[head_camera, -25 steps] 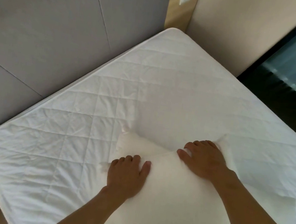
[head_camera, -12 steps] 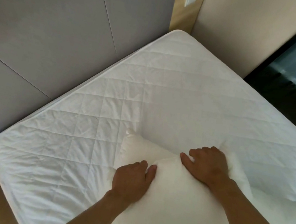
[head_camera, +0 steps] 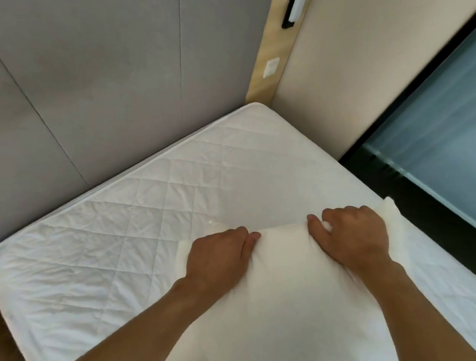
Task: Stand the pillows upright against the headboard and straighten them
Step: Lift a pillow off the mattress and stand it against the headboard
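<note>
Head view shows both the left hand point(head_camera: 217, 256) and right hand point(head_camera: 353, 238) with fingers curled tight into the top edge of a white pillow point(head_camera: 289, 308), raised off the quilted mattress point(head_camera: 169, 189). Nothing stands against the grey headboard point(head_camera: 79, 68) yet, so placing and straightening all seem to remain.

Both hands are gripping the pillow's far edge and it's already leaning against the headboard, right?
Not quite. In the head view both hands, left and right, do grip the pillow, but bare mattress separates it from the headboard.
</note>
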